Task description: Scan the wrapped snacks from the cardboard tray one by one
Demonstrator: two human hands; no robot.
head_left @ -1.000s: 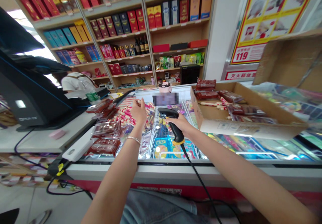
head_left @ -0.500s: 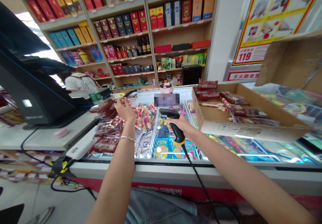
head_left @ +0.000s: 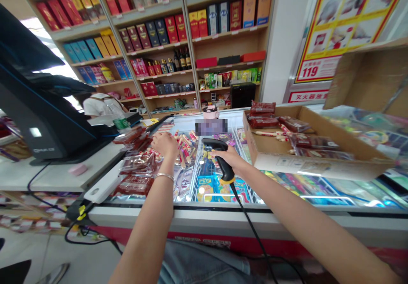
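Note:
My right hand (head_left: 232, 158) is wrapped round the handle of a black barcode scanner (head_left: 225, 171) with yellow trim, its head turned toward the left. A black cord runs from its base down past the counter edge. My left hand (head_left: 165, 145), a silver bangle on its wrist, is low over a pile of sausage sticks (head_left: 183, 153) in red and cream wrappers. Its fingers are bent and drawn together; what they hold, if anything, is hidden. Just left of it lie dark red-brown sealed packs (head_left: 135, 184) in a stack.
Below lies a glass-topped freezer with a white wire basket (head_left: 194, 177) of colourful packets. An open cardboard box (head_left: 306, 165) with more packs stands to the right. At left are a black checkout terminal (head_left: 47, 122) and a white freezer handle (head_left: 103, 182). A person (head_left: 95, 103) is behind it.
My left hand has moved right and down, onto the sausage sticks, from above the brown packs. My right hand and the scanner have stayed nearly in place.

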